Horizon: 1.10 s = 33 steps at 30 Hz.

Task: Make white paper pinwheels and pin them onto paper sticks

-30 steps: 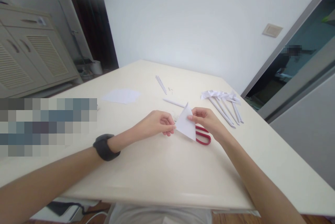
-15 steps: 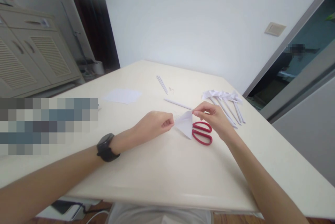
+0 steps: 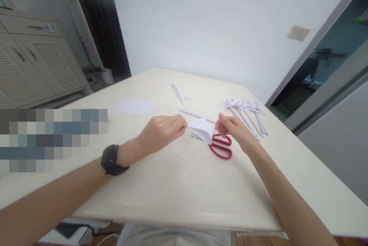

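Note:
My left hand (image 3: pixel 166 132) is closed, its fingertips pinching the pointed end of a small white paper cone (image 3: pixel 201 127). The cone's wide, curved end faces right, above a pair of scissors with red handles (image 3: pixel 225 152). Close to that end, my right hand (image 3: pixel 230 127) is loosely closed, fingers curled in, apart from the paper; I see nothing in it. The scissors lie on the table with their blades pointing left, partly hidden by the cone. Behind the cone is a rolled white paper stick (image 3: pixel 192 114).
Several paper sticks with folded white tops (image 3: pixel 244 106) lie to the right. Thin paper rolls (image 3: pixel 177 93) and small scraps (image 3: pixel 187 100) are farther back. White paper sheets (image 3: pixel 134 106) rest at the left of the table (image 3: pixel 172 188). A person (image 3: pixel 312 71) shows through the doorway.
My right hand has let go of the paper's edge and curled its fingers. The paper, still pinched by my left hand, has turned and lifted, so the scissor blades now show.

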Each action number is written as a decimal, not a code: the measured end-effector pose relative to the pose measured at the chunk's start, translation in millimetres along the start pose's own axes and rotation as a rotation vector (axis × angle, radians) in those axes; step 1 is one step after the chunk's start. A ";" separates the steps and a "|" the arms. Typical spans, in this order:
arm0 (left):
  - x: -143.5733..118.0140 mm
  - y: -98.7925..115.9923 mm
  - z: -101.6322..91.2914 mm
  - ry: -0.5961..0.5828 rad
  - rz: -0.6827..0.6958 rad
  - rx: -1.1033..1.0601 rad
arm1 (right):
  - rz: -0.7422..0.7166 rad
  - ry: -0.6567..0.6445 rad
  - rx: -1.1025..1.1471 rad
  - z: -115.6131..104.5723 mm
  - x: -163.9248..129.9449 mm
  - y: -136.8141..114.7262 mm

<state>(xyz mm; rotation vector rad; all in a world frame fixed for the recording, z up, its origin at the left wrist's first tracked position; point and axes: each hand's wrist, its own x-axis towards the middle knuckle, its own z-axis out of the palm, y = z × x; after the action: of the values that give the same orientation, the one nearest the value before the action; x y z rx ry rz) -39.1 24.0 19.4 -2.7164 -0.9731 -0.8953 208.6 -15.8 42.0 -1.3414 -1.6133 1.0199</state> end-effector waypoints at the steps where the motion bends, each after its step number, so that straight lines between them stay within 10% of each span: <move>1: 0.0 -2.1 -2.4 0.012 0.002 0.029 | 0.077 -0.109 0.043 1.1 0.8 1.7; 5: 1.7 -5.2 -12.9 0.005 -0.026 -0.044 | 0.217 -0.430 0.301 15.5 -1.9 -1.6; 16: 7.0 10.0 -13.4 0.106 -0.167 -0.379 | 0.004 -0.157 0.222 25.6 -5.4 -1.0; 24: 19.7 4.7 -17.0 -0.239 -0.477 -1.065 | -0.140 -0.013 0.015 28.5 -4.4 -0.4; 33: 15.8 11.2 -12.1 -0.218 -0.561 -1.074 | -0.235 -0.039 -0.119 33.9 -6.6 -3.9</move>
<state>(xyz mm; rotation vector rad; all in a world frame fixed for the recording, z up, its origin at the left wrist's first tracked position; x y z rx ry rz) -28.4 20.1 39.2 -3.4857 -1.7502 -1.6118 176.7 -26.0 32.7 -1.1801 -1.8359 0.8247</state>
